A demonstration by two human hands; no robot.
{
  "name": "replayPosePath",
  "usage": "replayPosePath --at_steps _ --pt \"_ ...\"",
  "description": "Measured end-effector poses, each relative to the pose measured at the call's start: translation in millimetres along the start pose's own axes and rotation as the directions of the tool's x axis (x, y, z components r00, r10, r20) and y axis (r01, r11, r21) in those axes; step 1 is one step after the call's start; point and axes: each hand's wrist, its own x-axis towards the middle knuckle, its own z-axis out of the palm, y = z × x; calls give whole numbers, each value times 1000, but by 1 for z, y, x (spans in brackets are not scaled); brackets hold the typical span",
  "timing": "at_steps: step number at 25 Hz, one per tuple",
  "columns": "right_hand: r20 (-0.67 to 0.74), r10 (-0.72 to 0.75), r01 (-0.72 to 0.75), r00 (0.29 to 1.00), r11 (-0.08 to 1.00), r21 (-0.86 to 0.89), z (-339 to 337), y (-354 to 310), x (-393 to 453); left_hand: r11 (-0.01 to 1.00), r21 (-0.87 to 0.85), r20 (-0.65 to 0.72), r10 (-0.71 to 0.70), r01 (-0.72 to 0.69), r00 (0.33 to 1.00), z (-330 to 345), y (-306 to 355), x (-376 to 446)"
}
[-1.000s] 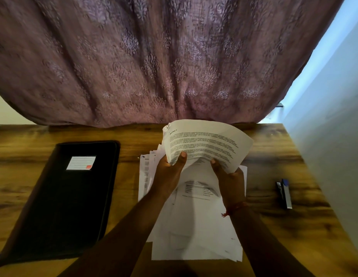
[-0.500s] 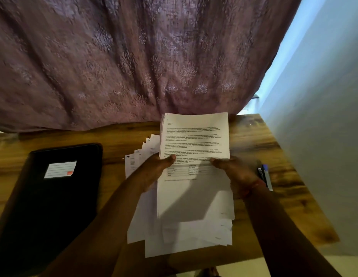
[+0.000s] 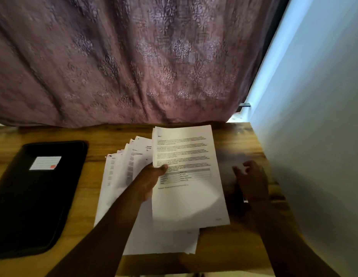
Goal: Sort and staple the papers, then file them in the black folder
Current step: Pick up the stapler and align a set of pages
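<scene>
My left hand [image 3: 149, 181] grips the left edge of a printed set of papers [image 3: 189, 176], thumb on top, holding it flat above the loose pile of papers [image 3: 118, 176] fanned out on the wooden table [image 3: 88, 196]. My right hand [image 3: 252, 179] is off the sheets, to their right over the table, blurred, fingers curled with nothing visible in them. It covers the spot where the stapler lay, so the stapler is hidden. The black folder [image 3: 34, 196] lies closed at the left, a white label [image 3: 45, 162] on its cover.
A purple patterned curtain [image 3: 134, 60] hangs along the table's far edge. A pale wall [image 3: 318, 136] runs close along the table's right side. The table's near edge lies just below the pile.
The lifted sheets were flattened and lowered. My right hand let go of them and moved right, over the stapler's place. My left hand keeps its hold.
</scene>
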Motion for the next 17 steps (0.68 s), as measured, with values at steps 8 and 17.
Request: replayPosePath --at_steps 8,17 --pt "173 -239 286 956 891 -352 17 43 16 992 -101 -233 51 -76 971 16 -19 -11" --pt "57 -50 20 997 895 446 16 23 32 959 -278 -266 -19 -58 964 1 -27 -15"
